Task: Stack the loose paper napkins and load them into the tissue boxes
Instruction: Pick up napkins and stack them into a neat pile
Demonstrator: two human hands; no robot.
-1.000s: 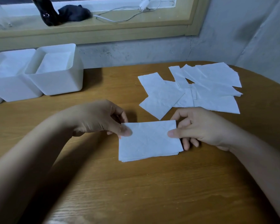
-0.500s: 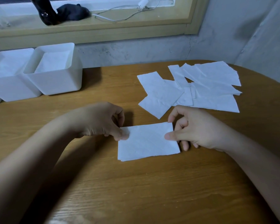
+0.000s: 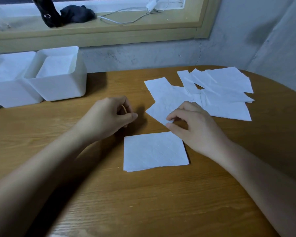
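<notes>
Our right hand pinches the near corner of a loose napkin, far right; our left hand curls, seemingly empty. The stack lies near, boxes far left. Pulling could drag overlapping sheets along or tear this one.

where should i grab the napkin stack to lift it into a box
By its two short ends, one hand from each side, thumbs on top. The napkin stack lies flat on the table, long side across, its lower-left edges slightly fanned, so pinching both ends should keep the sheets together. The right hand is busy pinching a loose napkin.
</notes>
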